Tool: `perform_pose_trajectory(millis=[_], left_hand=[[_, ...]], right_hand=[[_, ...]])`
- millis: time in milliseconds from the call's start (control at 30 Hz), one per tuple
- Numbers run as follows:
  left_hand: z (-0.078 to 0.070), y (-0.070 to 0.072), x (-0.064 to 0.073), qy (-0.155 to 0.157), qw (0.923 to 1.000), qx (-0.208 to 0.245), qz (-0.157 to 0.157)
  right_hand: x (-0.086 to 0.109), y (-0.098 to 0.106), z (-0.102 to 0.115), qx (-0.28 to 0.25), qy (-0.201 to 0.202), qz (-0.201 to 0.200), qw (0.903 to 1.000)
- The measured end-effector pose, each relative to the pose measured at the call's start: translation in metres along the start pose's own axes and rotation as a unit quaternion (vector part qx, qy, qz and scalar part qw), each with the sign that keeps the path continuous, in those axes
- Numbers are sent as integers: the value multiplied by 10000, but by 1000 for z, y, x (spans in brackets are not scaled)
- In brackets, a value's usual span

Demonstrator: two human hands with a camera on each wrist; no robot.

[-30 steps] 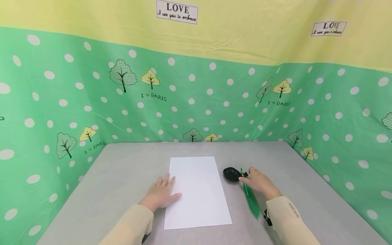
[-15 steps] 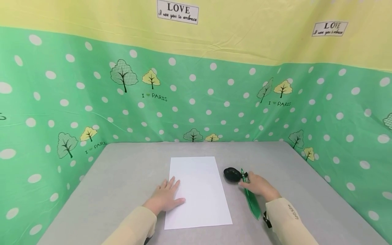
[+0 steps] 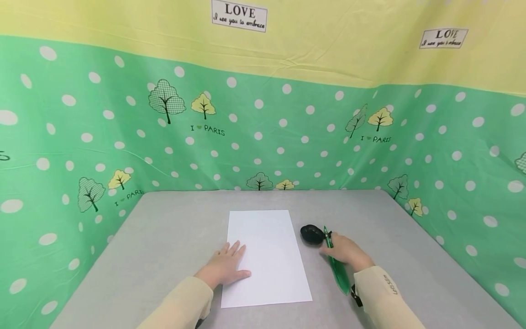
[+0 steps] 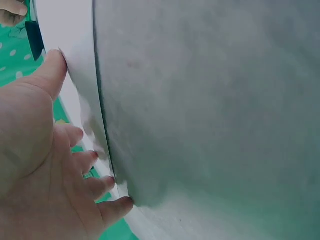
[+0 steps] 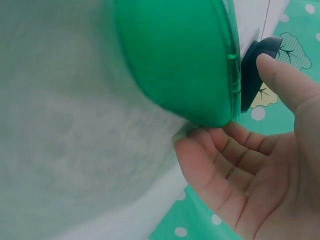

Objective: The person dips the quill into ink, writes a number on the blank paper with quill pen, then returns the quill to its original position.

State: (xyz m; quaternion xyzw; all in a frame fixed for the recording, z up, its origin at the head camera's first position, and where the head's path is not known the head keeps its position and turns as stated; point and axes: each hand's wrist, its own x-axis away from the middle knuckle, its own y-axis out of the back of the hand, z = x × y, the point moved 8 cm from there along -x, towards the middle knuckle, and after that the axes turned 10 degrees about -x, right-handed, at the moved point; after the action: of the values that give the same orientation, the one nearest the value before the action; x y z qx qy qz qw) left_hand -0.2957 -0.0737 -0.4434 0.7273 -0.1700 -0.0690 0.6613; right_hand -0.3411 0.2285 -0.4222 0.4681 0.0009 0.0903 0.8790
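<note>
White sheet: we see the paper (image 3: 273,251) flat on the grey table (image 3: 164,237), low in the middle of the head frame.
Left hand: our left hand (image 3: 225,268) rests on the sheet's left edge, lower centre of the frame, fingers and thumb spread wide; we hold nothing in it.
Right hand: our right hand (image 3: 349,252) is at the lower right, over the green feather-shaped thing (image 3: 339,276). In the right wrist view our thumb stands well apart from the bent fingers, a wide gap; the fingertips are at the green edge, but we cannot tell whether they touch it.
Green feather shape: it lies slanting right of the sheet, narrow tip toward the top of the frame, broad end below.
Black oval: the black thing (image 3: 312,234) is just left of that tip.
Backdrop: a green dotted cloth (image 3: 246,151) with printed trees hangs behind, yellow along the top.
</note>
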Motion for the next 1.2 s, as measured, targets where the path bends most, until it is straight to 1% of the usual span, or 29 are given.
perform_pose_trajectory(millis=[267,600,867,1200], left_hand=[[-2,1,0,-9,10000,11,14],[-4,3,1,24,10000,-17,28],[-4,2,0,82,10000,-7,52],[-3,2,1,59,9999,84,45]], right_hand=[[2,1,5,-15,28,-27,10000],[-1,-2,0,-233,-97,-21,9997],[-1,-2,0,-225,-60,0,9997],[1,-1,-3,-331,-166,10,9993]])
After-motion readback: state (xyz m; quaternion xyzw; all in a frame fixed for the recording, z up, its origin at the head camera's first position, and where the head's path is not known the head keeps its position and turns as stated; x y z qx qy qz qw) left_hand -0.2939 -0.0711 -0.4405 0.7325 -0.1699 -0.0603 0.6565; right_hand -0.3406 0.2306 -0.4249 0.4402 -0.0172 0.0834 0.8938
